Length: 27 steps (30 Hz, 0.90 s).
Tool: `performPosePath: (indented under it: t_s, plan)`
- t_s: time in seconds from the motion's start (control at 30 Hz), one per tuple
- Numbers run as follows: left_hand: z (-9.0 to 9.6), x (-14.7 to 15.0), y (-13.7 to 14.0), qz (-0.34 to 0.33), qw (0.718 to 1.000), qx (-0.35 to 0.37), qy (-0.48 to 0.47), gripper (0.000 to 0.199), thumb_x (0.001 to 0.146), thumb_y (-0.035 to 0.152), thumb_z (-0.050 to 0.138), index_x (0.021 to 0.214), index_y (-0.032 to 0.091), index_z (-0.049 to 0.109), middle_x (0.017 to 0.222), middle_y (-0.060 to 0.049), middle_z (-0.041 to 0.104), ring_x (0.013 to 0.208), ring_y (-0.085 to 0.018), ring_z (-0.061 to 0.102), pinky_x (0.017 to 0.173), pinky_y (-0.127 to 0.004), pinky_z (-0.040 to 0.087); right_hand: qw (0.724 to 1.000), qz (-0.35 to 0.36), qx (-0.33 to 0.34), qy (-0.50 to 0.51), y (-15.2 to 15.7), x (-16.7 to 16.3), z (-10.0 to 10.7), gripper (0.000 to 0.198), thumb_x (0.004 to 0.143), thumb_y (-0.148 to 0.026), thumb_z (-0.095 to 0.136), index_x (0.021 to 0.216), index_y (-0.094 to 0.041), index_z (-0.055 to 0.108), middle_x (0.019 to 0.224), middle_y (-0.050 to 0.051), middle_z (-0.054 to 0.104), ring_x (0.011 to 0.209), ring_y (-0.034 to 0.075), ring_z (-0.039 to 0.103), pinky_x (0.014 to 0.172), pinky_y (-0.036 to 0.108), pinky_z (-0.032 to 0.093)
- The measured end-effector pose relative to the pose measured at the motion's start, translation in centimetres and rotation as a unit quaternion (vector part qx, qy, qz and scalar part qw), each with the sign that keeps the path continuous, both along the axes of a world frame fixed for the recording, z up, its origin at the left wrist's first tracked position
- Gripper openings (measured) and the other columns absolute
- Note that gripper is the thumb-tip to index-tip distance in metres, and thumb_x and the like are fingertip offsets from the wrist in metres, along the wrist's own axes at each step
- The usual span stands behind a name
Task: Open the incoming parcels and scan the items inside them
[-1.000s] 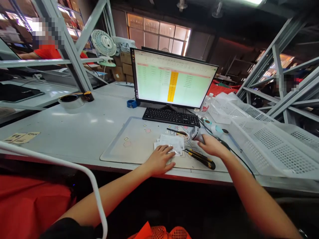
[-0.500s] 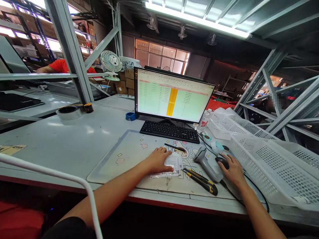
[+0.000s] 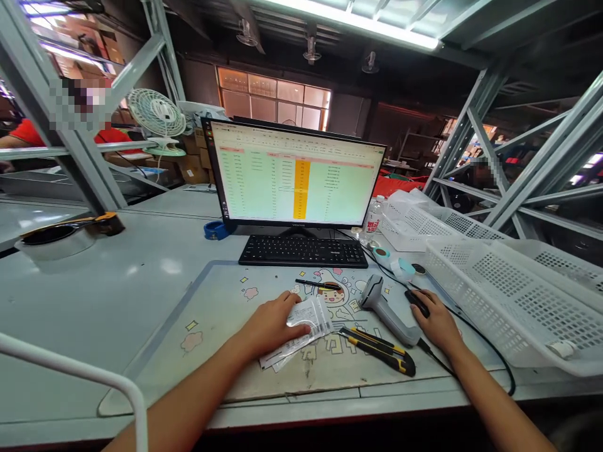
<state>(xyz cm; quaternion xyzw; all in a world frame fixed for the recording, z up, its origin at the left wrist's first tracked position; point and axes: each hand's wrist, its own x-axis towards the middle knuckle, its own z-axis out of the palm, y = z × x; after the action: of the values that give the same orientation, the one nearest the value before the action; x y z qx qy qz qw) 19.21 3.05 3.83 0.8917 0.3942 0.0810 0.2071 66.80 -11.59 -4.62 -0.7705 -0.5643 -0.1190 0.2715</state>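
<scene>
My left hand (image 3: 266, 326) is closed on clear plastic packets (image 3: 315, 314) with printed labels, thumb on top, low over the patterned desk mat (image 3: 207, 358). The hand hides their left part. My right hand (image 3: 439, 323) rests curled over a black computer mouse (image 3: 416, 302) at the mat's right side. Between the hands lie a grey barcode scanner (image 3: 390, 317) and a black-and-yellow utility knife (image 3: 379, 351). A black pen (image 3: 316, 284) lies just beyond the packets.
Behind the mat stand a black keyboard (image 3: 301, 251) and a monitor (image 3: 264, 182) showing a spreadsheet. White perforated baskets (image 3: 499, 301) line the right side. Tape rolls (image 3: 402, 269) sit near the mouse. A white bent tube (image 3: 80, 367) crosses the lower left. A person in red (image 3: 115, 139) is behind the frame.
My left hand has drawn the packets slightly towards me and tilted them; before, they lay flat under it. The view has shifted. My right hand stays on the mouse.
</scene>
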Motion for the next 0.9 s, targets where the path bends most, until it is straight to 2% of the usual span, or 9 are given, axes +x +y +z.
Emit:
performPosePath:
  t_s: [0.27,0.9]
  plan:
    - [0.2,-0.1,0.3,0.011,0.999,-0.018,0.025,0.062,0.094,0.063,0.064,0.139,0.022,0.058,0.126,-0.014,0.076,0.115,-0.039,0.071,0.089,-0.042,0.050,0.999,-0.029,-0.010,0.007,-0.1,-0.9,0.7,0.056,0.102,-0.048,0.045,0.144,-0.018,0.068,0.150,0.016,0.057,0.132,0.033,0.062,0.116,0.050,0.051]
    - [0.4,0.2,0.2,0.025,0.999,-0.035,0.031,0.066,0.092,0.066,0.062,0.141,0.022,0.057,0.127,-0.016,0.075,0.113,-0.039,0.071,0.087,-0.043,0.049,0.999,-0.041,-0.012,-0.006,0.0,-1.2,0.8,0.051,0.103,-0.042,0.045,0.143,-0.019,0.068,0.148,0.015,0.057,0.130,0.031,0.061,0.114,0.047,0.051]
